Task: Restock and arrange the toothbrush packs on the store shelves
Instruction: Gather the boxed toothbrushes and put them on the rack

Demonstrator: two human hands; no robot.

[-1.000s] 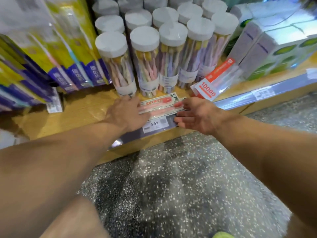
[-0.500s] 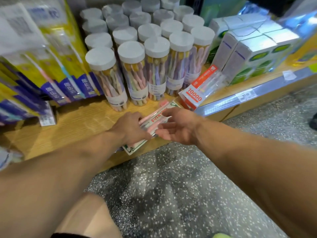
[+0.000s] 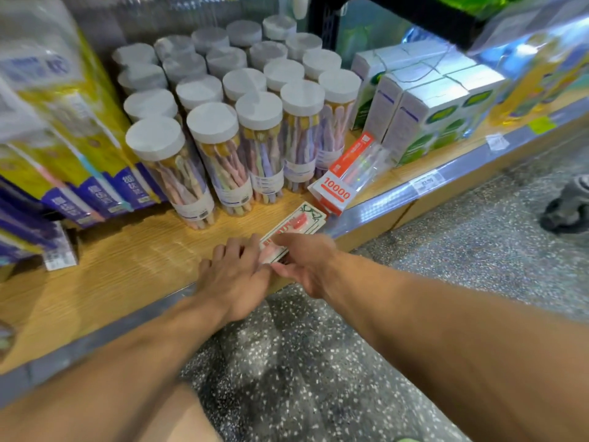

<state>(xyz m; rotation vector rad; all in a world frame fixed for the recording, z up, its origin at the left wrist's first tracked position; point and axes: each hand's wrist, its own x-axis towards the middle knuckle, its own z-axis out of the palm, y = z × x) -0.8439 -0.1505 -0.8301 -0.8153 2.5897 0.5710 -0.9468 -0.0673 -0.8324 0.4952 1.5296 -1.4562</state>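
A flat white toothbrush pack (image 3: 298, 224) with red lettering and a pink brush lies on the wooden shelf (image 3: 134, 260) near its front edge, pointing away to the right. My left hand (image 3: 234, 279) grips the pack's near end from the left. My right hand (image 3: 304, 260) pinches the same end from the right, thumb on top. Behind the pack stand several clear tubes (image 3: 220, 161) of pastel toothbrushes with white lids. An orange and white pack (image 3: 345, 177) marked 10000 leans beside them.
Yellow and blue toothbrush packs (image 3: 73, 148) stand at the left. White and green boxes (image 3: 424, 103) sit at the right. A clear price rail (image 3: 424, 183) runs along the shelf front. Speckled floor lies below, with a dark shoe (image 3: 567, 205) at far right.
The pack has turned from lying along the shelf edge to pointing away to the right. Both hands have closed in on its near end. The camera has tilted up.
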